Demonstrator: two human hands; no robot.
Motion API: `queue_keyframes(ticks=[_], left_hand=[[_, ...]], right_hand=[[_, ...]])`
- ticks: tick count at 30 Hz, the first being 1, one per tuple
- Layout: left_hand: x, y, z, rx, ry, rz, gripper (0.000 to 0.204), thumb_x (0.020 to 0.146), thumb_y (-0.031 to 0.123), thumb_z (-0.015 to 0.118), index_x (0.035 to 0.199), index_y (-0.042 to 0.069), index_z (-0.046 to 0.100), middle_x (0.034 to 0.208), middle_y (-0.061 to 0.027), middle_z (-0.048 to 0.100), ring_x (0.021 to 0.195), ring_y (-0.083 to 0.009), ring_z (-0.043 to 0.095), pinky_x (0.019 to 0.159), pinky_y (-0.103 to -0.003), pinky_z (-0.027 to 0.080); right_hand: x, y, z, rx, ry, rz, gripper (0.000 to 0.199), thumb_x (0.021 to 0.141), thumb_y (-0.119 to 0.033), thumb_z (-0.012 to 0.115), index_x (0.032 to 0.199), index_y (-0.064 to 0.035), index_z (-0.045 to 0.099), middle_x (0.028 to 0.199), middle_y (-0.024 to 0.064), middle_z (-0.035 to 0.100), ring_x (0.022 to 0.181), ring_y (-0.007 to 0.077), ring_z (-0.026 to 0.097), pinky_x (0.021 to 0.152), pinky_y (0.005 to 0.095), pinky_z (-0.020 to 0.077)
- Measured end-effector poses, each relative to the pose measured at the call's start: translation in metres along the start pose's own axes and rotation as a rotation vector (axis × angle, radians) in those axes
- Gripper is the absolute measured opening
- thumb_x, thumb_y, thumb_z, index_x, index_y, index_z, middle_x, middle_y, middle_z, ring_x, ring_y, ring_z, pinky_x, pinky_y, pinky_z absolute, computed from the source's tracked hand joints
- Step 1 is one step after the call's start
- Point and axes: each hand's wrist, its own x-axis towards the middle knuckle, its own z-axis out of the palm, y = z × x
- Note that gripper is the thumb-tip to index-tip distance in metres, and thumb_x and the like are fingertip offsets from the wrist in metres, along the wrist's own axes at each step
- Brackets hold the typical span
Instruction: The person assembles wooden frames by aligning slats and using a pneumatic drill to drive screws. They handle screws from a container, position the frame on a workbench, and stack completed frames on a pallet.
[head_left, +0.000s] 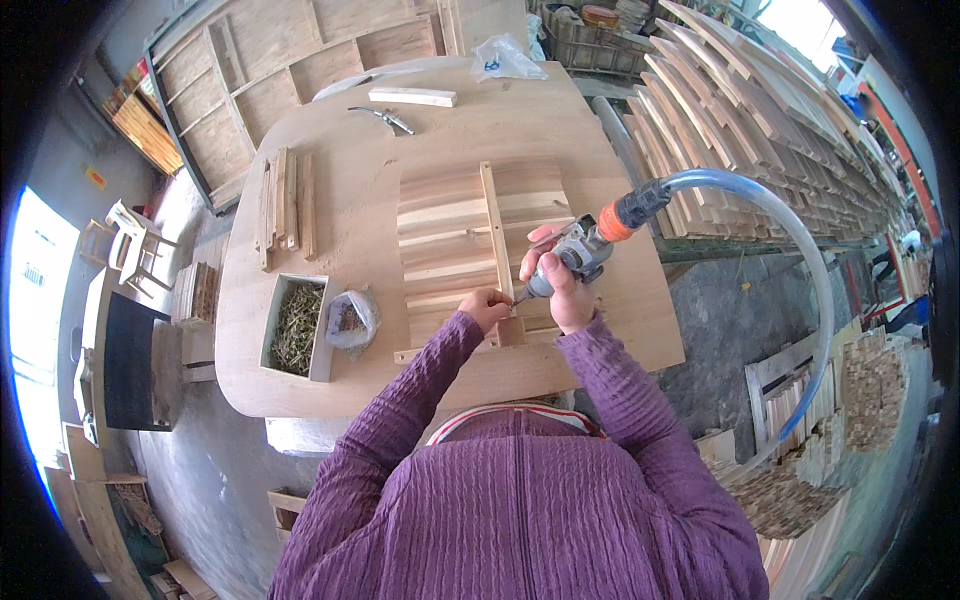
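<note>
A panel of wooden slats [450, 240] lies on the round-edged wooden worktable [340, 130], with a narrow batten [494, 225] laid across it. My right hand [560, 285] grips a grey pneumatic screwdriver [578, 252] whose tip points down at the batten's near end. Its orange coupling [628, 213] joins a clear blue air hose [800, 250] arching to the right. My left hand [486, 305] pinches something small, likely a screw, right at the tool tip on the batten.
An open box of screws [296, 326] and a small plastic bag [350, 320] sit left of the panel. Spare battens [285, 200], pliers [385, 118] and a wood block [412, 96] lie farther back. Stacked slats [740, 110] fill the right side.
</note>
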Motion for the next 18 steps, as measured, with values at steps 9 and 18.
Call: queue_keyframes(ticks=[9,18], left_hand=[[-0.005,0.045,-0.023,-0.294,-0.043,-0.047,0.027,0.073,0.011,0.052,0.094,-0.004,0.06,0.075,-0.0086,0.066,0.045,-0.0079,0.049,0.042,-0.022,0.041],[-0.016,0.079,-0.036,-0.692,0.151,0.103,0.022,0.078,0.002,0.043,0.096,-0.002,0.056,0.088,-0.0086,0.065,0.044,-0.0051,0.042,0.037,-0.018,0.034]], right_hand=[[0.006,-0.007,-0.02,0.272,0.039,-0.099,0.044,0.077,-0.036,0.062,0.099,-0.002,0.046,0.065,0.007,0.052,0.063,0.0166,0.052,0.06,0.0292,0.0432],[0.009,-0.017,-0.039,0.593,0.556,-0.179,0.05,0.076,-0.056,0.048,0.089,-0.0082,0.051,0.061,0.0041,0.044,0.06,0.0188,0.045,0.064,0.0371,0.039]])
